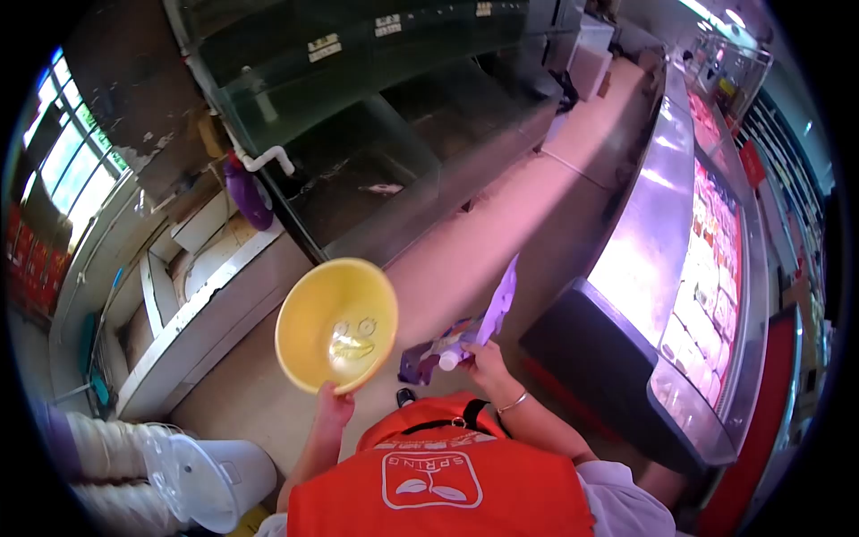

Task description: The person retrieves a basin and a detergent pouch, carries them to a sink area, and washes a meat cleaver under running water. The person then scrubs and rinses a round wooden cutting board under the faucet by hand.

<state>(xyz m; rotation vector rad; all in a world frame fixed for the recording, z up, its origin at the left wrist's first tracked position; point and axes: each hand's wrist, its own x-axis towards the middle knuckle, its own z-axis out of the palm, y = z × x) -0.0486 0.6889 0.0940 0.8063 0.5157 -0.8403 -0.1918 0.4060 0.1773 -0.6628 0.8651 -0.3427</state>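
Observation:
My left hand point(335, 407) grips the near rim of a yellow plastic basin point(304, 313), which is tilted so its inside faces me. A small yellowish patch and round marks show at its bottom; I cannot tell whether anything lies in it. In my right hand point(489, 365) is a purple plastic packet point(497, 309) with a white round end point(448, 361) pointing toward me. One part of the packet sticks up and a darker patterned part hangs to the left. Its exact kind is unclear. Both hands are in front of my red apron point(528, 488).
Glass tanks point(358, 170) stand ahead, with a white pipe point(268, 159) and a purple bottle point(248, 197) at their left. A lit meat display counter point(635, 233) runs along the right. A white bucket point(242, 474) is at lower left, beside a tiled ledge point(206, 327).

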